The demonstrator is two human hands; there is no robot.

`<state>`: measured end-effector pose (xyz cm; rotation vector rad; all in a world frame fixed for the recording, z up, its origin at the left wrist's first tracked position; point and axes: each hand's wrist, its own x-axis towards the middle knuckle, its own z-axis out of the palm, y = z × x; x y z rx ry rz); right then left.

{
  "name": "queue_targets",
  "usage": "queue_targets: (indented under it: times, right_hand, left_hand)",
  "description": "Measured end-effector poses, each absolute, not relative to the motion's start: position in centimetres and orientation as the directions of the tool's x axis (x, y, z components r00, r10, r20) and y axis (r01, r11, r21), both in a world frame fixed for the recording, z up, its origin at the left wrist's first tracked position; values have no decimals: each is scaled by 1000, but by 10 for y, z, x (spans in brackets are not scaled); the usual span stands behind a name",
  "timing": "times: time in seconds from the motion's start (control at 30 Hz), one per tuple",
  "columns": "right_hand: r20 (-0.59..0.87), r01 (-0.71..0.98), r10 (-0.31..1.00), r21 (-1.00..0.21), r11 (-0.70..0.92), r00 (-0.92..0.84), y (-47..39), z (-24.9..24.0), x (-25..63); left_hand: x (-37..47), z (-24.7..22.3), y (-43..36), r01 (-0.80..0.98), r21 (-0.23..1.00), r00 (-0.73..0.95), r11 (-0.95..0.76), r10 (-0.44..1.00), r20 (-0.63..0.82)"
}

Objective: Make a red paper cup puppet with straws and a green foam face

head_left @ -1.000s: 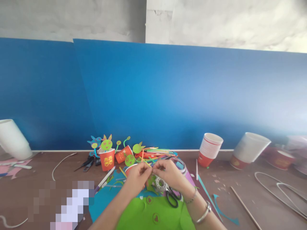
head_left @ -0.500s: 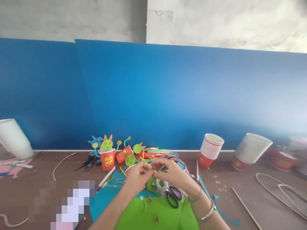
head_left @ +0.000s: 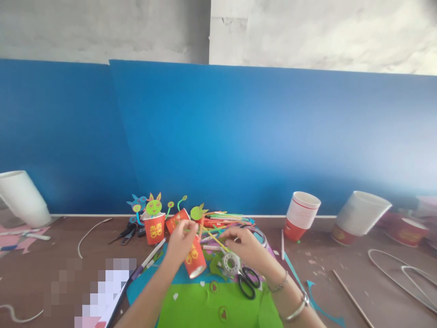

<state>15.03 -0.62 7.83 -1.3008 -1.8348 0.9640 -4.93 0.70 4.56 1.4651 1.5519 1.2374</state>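
My left hand (head_left: pixel 182 241) is closed in a pinch above a red paper cup (head_left: pixel 195 264) lying on its side. An orange strip (head_left: pixel 201 224) rises beside its fingertips; whatever they grip is too blurred to name. From there a thin yellow straw (head_left: pixel 213 238) slants down toward my right hand (head_left: pixel 243 248). The right fingers are bent and apart, with nothing visible between them, close to the straw. Below lie a white tape roll (head_left: pixel 231 263) and black-handled scissors (head_left: pixel 249 283). A green sheet (head_left: pixel 191 305) bears small round heart cutouts (head_left: pixel 223 314).
Behind my hands are a red cup with a green paper rabbit (head_left: pixel 155 228) and a pile of coloured straws (head_left: pixel 228 219). Stacked cups (head_left: pixel 302 214) stand right. A wooden stick (head_left: pixel 351 298) and white cables (head_left: pixel 392 269) lie right; a marker (head_left: pixel 146 260) lies left.
My hands have moved apart, the left one going left. The red cup beneath it now shows its side and base. The yellow straw now spans part of the gap between the hands.
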Motion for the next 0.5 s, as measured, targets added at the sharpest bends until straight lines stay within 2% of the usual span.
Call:
queue_targets:
  times: [0.03, 0.1, 0.2, 0.27, 0.37, 0.5]
  right_hand:
    - [116, 432, 969, -879, 201, -216, -4, 77, 150]
    - [119, 363, 985, -918, 158, -129, -2, 77, 150]
    - [91, 219, 994, -970, 103, -65, -3, 80, 149]
    - [82, 113, 996, -990, 86, -42, -4, 83, 149]
    - [83, -19, 995, -996, 82, -46, -5, 85, 148]
    - [45, -107, 996, -994, 37, -75, -3, 84, 148]
  left_hand:
    - [-57, 43, 11, 518, 853, -254, -62, 941, 223]
    - [-68, 36, 17, 753, 656, -286, -51, 873, 396]
    - [-76, 25, 23, 869, 493, -273, 35, 866, 420]
    - [-78, 20, 25, 868, 490, -294, 80, 878, 377]
    - [-79, 15, 30, 819, 563, -346, 112, 879, 328]
    - [-81, 10, 33, 795, 604, -332, 51, 871, 363]
